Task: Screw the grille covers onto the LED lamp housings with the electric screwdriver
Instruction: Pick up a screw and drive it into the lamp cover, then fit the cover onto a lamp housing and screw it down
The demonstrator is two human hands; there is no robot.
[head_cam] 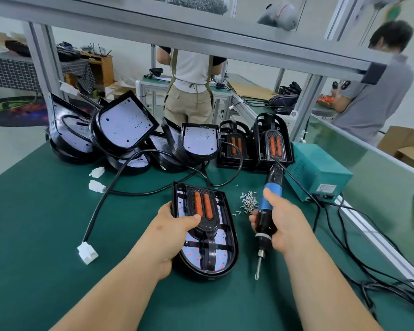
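Note:
A black LED lamp housing [230, 237] lies on the green mat in front of me, with a black grille cover [207, 223] bearing two orange strips set on its white LED board. My left hand [170, 232] grips the housing's left side, thumb on the grille. My right hand [282, 223] holds the blue and black electric screwdriver [267, 211] tilted, its bit [258, 271] pointing down to the mat right of the housing, apart from it. A small heap of screws [249, 201] lies beside the housing's upper right.
Bare housings [127, 123] are piled at the back left, stacked grille covers [273, 139] at the back right. A teal power box [318, 170] with black cables [344, 237] stands to the right. White connectors [87, 253] lie left. Two persons work at benches beyond.

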